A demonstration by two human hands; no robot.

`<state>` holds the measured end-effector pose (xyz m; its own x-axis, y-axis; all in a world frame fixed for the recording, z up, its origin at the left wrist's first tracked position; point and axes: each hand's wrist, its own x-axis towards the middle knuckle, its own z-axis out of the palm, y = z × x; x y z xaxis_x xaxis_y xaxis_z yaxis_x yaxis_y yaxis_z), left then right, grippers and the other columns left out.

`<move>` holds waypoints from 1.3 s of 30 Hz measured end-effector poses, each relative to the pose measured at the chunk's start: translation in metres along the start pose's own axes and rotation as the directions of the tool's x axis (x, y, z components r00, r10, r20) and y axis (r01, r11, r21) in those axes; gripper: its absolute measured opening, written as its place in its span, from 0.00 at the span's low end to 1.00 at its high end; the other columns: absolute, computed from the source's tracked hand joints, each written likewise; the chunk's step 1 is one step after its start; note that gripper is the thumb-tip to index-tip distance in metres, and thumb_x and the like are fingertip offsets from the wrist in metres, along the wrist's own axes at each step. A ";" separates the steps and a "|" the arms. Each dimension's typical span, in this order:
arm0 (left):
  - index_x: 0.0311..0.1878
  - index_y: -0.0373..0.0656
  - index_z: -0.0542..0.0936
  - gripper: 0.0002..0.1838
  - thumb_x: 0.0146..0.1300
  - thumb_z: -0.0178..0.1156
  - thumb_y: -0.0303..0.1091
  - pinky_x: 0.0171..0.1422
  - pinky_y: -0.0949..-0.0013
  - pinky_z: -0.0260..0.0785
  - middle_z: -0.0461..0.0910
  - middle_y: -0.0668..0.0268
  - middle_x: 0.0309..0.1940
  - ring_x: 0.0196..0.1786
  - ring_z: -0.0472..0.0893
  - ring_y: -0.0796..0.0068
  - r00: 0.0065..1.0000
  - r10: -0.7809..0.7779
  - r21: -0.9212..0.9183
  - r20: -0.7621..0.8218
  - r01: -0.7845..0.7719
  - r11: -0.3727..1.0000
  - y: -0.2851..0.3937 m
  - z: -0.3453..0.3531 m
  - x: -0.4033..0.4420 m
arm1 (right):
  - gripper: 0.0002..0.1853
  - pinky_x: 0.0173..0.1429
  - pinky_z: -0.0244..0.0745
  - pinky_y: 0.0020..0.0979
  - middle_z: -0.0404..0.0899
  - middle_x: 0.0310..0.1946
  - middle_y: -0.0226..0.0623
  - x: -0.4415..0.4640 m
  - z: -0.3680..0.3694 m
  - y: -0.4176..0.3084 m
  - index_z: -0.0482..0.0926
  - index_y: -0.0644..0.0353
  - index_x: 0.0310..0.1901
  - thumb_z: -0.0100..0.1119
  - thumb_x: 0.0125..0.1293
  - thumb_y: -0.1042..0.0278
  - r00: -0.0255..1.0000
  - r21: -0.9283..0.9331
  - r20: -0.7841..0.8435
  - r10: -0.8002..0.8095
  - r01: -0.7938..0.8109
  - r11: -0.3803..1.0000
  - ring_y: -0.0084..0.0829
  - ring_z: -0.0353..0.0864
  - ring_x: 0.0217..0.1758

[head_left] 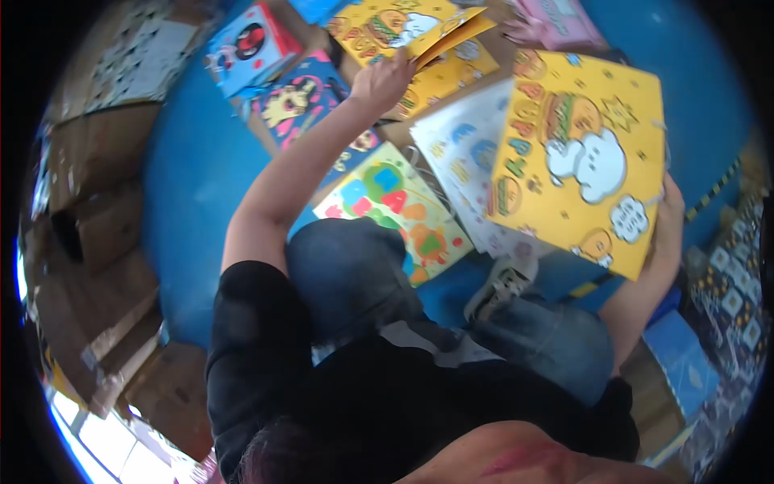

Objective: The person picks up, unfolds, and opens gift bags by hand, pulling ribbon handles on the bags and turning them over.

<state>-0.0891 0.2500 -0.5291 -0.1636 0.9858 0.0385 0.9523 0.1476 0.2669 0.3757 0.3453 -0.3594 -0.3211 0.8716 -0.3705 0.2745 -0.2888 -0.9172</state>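
My right hand point(667, 222) grips the lower right edge of a yellow paper gift bag point(592, 149) printed with a white puppy and a burger; the fingers behind it are hidden. That bag is held up, tilted, above the other bags. My left hand point(384, 82) is closed on the near edge of another yellow gift bag point(387, 24) of the same print, whose right side stands a little apart. Beneath it lies a further yellow bag point(468, 66). Close to my knees are a white bag with blue prints point(459, 153) and a pale green bag with fruit shapes point(399, 211).
A dark blue and pink bag point(294, 105) and a red and light blue bag point(254, 48) lie at the upper left. A pink bag point(560, 22) is at the top, with another person's hand point(522, 28) beside it. Cardboard boxes point(105, 161) line the left side of the blue floor point(197, 194).
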 end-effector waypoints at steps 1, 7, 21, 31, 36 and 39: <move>0.46 0.42 0.69 0.15 0.71 0.46 0.46 0.32 0.52 0.76 0.81 0.50 0.27 0.30 0.83 0.48 0.999 0.005 0.042 0.036 -0.007 0.999 0.012 0.012 -0.003 | 0.18 0.48 0.74 0.22 0.80 0.45 0.35 0.002 -0.009 0.005 0.74 0.69 0.55 0.49 0.64 0.79 0.999 -0.104 -0.027 -0.019 0.016 0.994 0.22 0.79 0.44; 0.64 0.38 0.66 0.30 0.67 0.52 0.50 0.39 0.58 0.79 0.74 0.46 0.51 0.48 0.81 0.52 0.967 0.002 0.311 0.253 -0.083 0.947 0.017 0.072 -0.012 | 0.14 0.49 0.77 0.24 0.81 0.45 0.34 0.009 -0.018 0.013 0.75 0.65 0.53 0.55 0.68 0.73 0.997 0.142 -0.006 -0.074 0.074 0.987 0.22 0.81 0.45; 0.68 0.37 0.54 0.43 0.61 0.57 0.58 0.61 0.46 0.70 0.52 0.34 0.68 0.71 0.56 0.37 0.972 -0.100 0.099 0.214 0.081 0.992 0.003 0.061 -0.026 | 0.14 0.47 0.77 0.23 0.81 0.44 0.35 0.021 -0.017 0.026 0.74 0.67 0.54 0.51 0.68 0.76 0.987 0.148 -0.158 -0.008 0.032 0.988 0.23 0.82 0.42; 0.68 0.31 0.56 0.36 0.65 0.52 0.46 0.62 0.49 0.69 0.61 0.33 0.62 0.66 0.64 0.35 0.999 0.034 0.112 0.025 -0.037 0.993 0.013 0.071 -0.041 | 0.14 0.49 0.78 0.25 0.81 0.45 0.36 0.022 -0.016 0.030 0.73 0.66 0.55 0.51 0.68 0.76 0.994 0.219 -0.108 -0.006 0.030 0.975 0.24 0.82 0.44; 0.72 0.38 0.51 0.41 0.66 0.51 0.55 0.66 0.41 0.60 0.55 0.40 0.69 0.72 0.57 0.43 0.967 -0.025 0.117 0.255 -0.005 0.993 0.014 0.051 -0.041 | 0.13 0.49 0.78 0.26 0.80 0.45 0.36 0.020 -0.015 0.029 0.75 0.65 0.53 0.52 0.68 0.77 0.993 0.232 -0.115 0.001 0.026 0.972 0.25 0.82 0.45; 0.70 0.36 0.58 0.41 0.65 0.51 0.60 0.68 0.46 0.60 0.59 0.43 0.68 0.71 0.59 0.45 0.983 -0.012 0.015 0.185 0.009 1.000 0.012 0.032 -0.029 | 0.10 0.50 0.79 0.30 0.81 0.45 0.37 0.024 -0.019 0.035 0.77 0.66 0.48 0.51 0.68 0.78 0.999 0.275 -0.025 -0.047 0.052 0.960 0.28 0.82 0.46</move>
<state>-0.0648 0.2259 -0.5581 -0.1243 0.9818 -0.1439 0.9546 0.1579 0.2526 0.3948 0.3638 -0.3980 -0.3104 0.8939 -0.3233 -0.0022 -0.3408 -0.9401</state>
